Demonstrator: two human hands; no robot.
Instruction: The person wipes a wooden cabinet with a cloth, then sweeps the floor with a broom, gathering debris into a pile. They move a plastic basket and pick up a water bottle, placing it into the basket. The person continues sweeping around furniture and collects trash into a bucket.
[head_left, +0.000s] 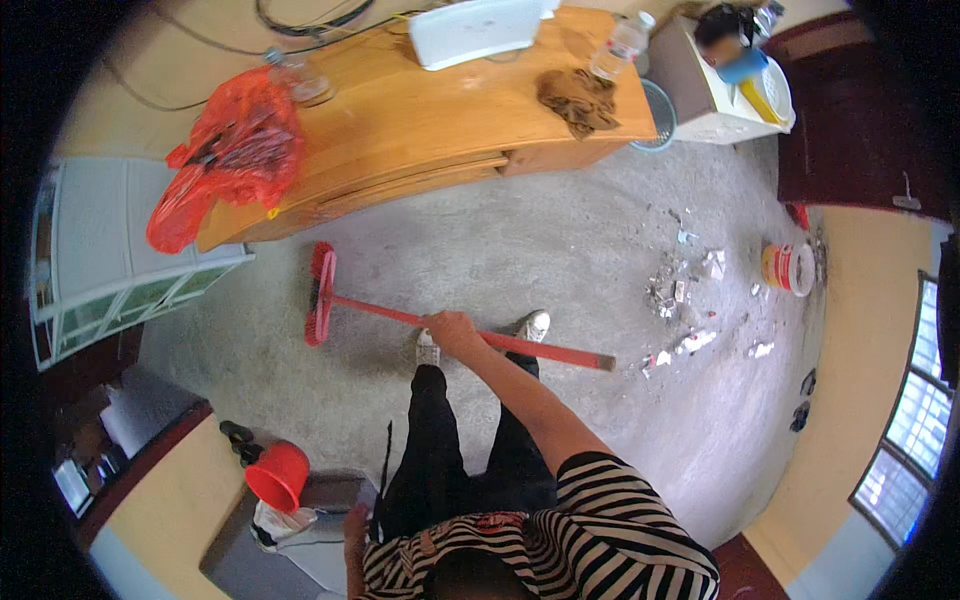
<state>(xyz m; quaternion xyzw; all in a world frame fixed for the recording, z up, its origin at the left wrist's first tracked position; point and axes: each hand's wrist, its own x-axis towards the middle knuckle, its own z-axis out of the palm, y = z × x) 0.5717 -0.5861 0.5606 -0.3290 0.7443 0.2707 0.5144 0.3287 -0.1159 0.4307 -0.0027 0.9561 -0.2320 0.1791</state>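
Note:
My right hand (452, 332) is closed around the red handle of a push broom (375, 309), with the handle's free end pointing right. The broom head (321, 294), red with bristles, is at the left over the grey concrete floor; whether it touches the floor I cannot tell. Low at my left side hangs my left hand (358, 520), near a thin black strap or cord (388, 457); its fingers are too unclear to read. Right of my feet, scattered litter (667, 294) of paper scraps, packets and wrappers lies on the floor.
A wooden cabinet (420, 112) bears a red plastic bag (240, 142), a brown cloth (577, 101) and bottles. A mesh wastebasket (660, 116) is beside it. A plastic tub (787, 268) is by the right wall. At lower left are a red bucket (277, 472) and dark shoes (241, 442).

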